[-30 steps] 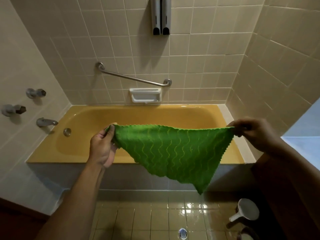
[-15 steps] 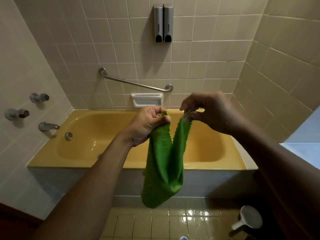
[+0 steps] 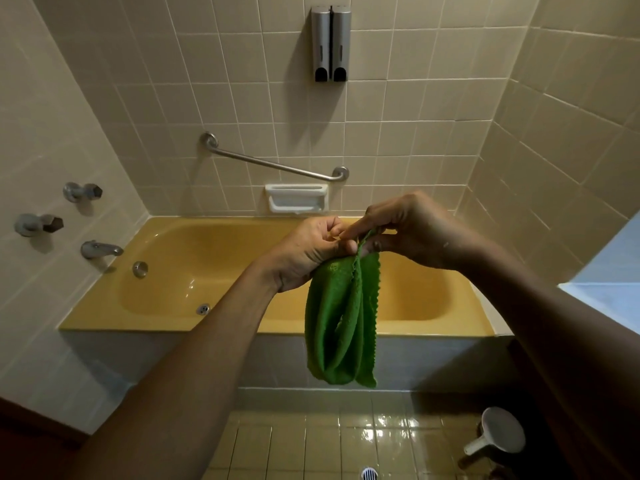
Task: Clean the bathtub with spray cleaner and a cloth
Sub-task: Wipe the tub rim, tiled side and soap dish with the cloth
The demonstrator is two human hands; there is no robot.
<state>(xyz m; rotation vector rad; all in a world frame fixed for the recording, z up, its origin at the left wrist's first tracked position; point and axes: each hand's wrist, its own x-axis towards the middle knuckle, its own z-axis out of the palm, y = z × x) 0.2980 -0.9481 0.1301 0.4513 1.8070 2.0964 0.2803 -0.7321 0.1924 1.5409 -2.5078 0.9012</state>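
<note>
A green cloth (image 3: 341, 323) hangs folded in half in front of the yellow bathtub (image 3: 194, 327), its lower end drooping past the tub's front rim. My left hand (image 3: 310, 252) grips one top corner of the cloth. My right hand (image 3: 412, 230) pinches the other top corner right beside it, so the two hands touch above the tub. No spray cleaner is in view.
Taps and a spout (image 3: 100, 250) stick out of the left wall. A slanted grab bar (image 3: 277, 164), a white soap dish (image 3: 296, 198) and two wall dispensers (image 3: 330, 43) are on the back wall. A white scoop (image 3: 498, 433) lies on the wet tiled floor by a drain (image 3: 369, 473).
The cloth was stretched wide between my hands a second ago. My hands have come together, folding it in half so that it hangs down, and the corners have now met.
</note>
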